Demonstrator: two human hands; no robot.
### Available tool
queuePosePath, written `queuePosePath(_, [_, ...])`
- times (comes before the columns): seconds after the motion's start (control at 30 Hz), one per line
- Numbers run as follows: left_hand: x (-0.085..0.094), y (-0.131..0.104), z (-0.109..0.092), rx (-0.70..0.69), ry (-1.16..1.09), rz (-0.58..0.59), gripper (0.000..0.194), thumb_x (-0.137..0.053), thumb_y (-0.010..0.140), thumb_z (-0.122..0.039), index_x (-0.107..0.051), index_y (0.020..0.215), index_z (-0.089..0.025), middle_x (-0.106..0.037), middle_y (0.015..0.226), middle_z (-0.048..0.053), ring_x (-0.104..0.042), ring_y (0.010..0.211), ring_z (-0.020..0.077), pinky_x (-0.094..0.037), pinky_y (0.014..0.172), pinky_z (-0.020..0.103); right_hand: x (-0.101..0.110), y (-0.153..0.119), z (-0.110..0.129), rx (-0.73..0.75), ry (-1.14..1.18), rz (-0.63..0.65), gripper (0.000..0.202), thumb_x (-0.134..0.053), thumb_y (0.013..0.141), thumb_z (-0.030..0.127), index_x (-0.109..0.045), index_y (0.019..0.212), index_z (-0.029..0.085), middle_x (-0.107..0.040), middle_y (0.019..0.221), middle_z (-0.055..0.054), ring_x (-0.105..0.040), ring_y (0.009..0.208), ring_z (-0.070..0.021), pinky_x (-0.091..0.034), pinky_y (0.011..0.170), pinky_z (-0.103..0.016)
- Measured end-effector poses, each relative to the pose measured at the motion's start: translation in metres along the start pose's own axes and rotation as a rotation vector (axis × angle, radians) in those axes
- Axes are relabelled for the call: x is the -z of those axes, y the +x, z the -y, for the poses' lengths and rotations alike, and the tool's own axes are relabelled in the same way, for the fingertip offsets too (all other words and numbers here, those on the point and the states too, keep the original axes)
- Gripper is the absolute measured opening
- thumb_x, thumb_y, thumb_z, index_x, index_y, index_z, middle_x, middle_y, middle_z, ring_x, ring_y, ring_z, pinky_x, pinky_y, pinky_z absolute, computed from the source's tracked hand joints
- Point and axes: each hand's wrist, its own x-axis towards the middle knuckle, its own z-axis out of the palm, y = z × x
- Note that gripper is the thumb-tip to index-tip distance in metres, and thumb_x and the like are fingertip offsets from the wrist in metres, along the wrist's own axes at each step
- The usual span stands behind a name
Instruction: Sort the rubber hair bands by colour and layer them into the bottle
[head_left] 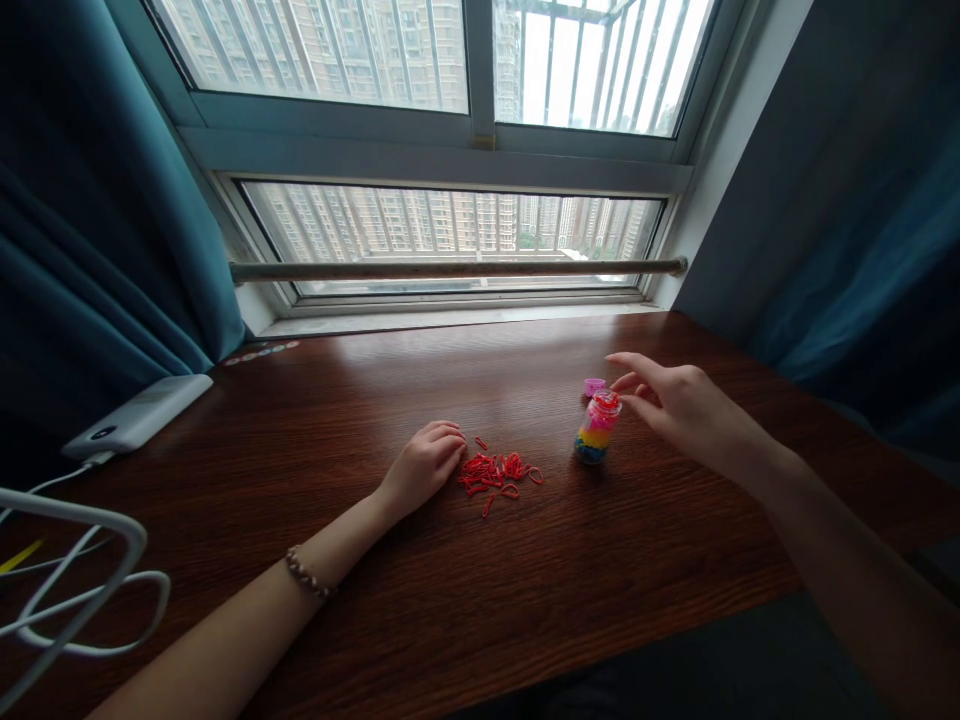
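Note:
A small clear jar (pixel 594 432) stands upright on the brown wooden table (pixel 360 620), with blue, yellow, pink and red layers inside. At its open mouth, red bands (pixel 606 398) show. My right hand (pixel 671 405) hovers just right of the mouth, forefinger stretched out and thumb apart from it, with nothing visible in the fingers. Behind the jar sits a pink lid (pixel 594 386). My left hand (pixel 424 465) lies palm down on the table, fingers loosely laid out. Beside its fingertips is a loose pile of small red rubber bands (pixel 491 473).
A white power bank (pixel 139 415) lies at the left with a white cable (pixel 67 473) plugged in. A thick white looped tube (pixel 112 520) stands at the left edge. Blue curtains (pixel 150 230) hang on both sides; a metal bar (pixel 450 269) crosses the window behind the table.

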Motion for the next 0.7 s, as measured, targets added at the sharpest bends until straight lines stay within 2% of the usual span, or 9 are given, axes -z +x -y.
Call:
queuePosePath(0.13, [0.001,0.001,-0.002,-0.011,-0.011,-0.019,0.017,-0.045,0.084,-0.020,-0.062,0.083,-0.018,-0.062,0.085,0.007,-0.054,0.092,0.0188,-0.046,0.084,0.035,-0.009,-0.010,-0.002,0.055,0.015,0.075,0.057,-0.053,0.075,0.014,-0.038,0.130,0.023,-0.069,0.089,-0.004,-0.064,0.068,-0.0162,-0.047,0.059,-0.023])
queuePosePath(0.3, [0.002,0.001,-0.003,-0.013,-0.008,-0.017,0.017,-0.045,0.084,-0.020,-0.062,0.083,-0.018,-0.062,0.084,0.007,-0.054,0.092,0.0189,-0.046,0.084,0.036,-0.022,-0.011,-0.006,0.116,-0.024,0.136,0.067,-0.053,0.072,0.012,-0.030,0.135,0.021,-0.069,0.084,-0.004,-0.064,0.067,-0.0178,-0.045,0.060,-0.023])
queuePosePath(0.53, [0.001,0.001,-0.003,-0.004,-0.012,-0.015,0.017,-0.045,0.083,-0.019,-0.062,0.082,-0.018,-0.062,0.084,0.006,-0.054,0.091,0.0185,-0.045,0.085,0.035,-0.033,0.000,-0.009,0.139,-0.025,0.173,0.061,-0.054,0.072,0.013,-0.037,0.131,0.019,-0.069,0.082,-0.004,-0.064,0.068,-0.0174,-0.044,0.061,-0.024])
queuePosePath(0.7, [0.002,-0.002,-0.007,0.162,0.074,-0.042,0.016,-0.048,0.082,-0.023,-0.063,0.079,-0.018,-0.062,0.083,0.006,-0.055,0.081,0.0187,-0.047,0.075,0.032,-0.032,0.002,-0.011,0.160,0.014,0.160,0.057,-0.055,0.071,0.013,-0.043,0.126,0.022,-0.069,0.083,-0.002,-0.065,0.070,-0.0170,-0.045,0.062,-0.023])
